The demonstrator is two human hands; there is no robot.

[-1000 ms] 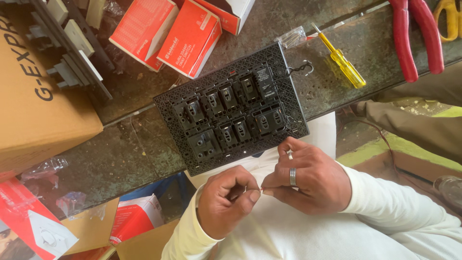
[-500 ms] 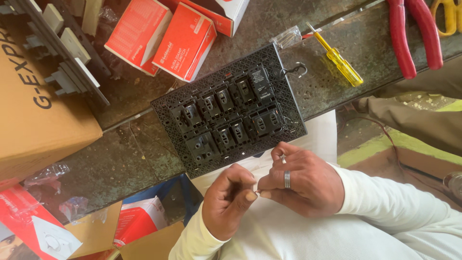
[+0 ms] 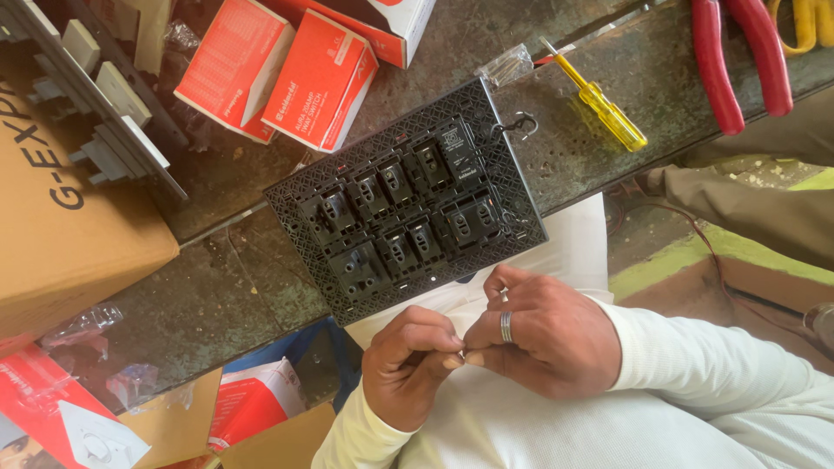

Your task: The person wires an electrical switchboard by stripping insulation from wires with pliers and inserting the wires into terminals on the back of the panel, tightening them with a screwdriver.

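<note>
Black lattice-textured switch plate (image 3: pixel 407 204) above ringed right hand (image 3: pixel 539 334)

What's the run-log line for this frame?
left hand: pinching small item, unclear | right hand: pinching same item | black switch plate: on stone counter, untouched | yellow screwdriver: idle

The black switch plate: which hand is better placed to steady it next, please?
Probably the right hand: its fingers lie nearest the switch plate; the left hand sits lower, fingertips pinched together.

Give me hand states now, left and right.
Left hand: fingers pinched shut on something tiny; what, cannot be told.
Right hand: fingertips pinched at the same spot.
</note>
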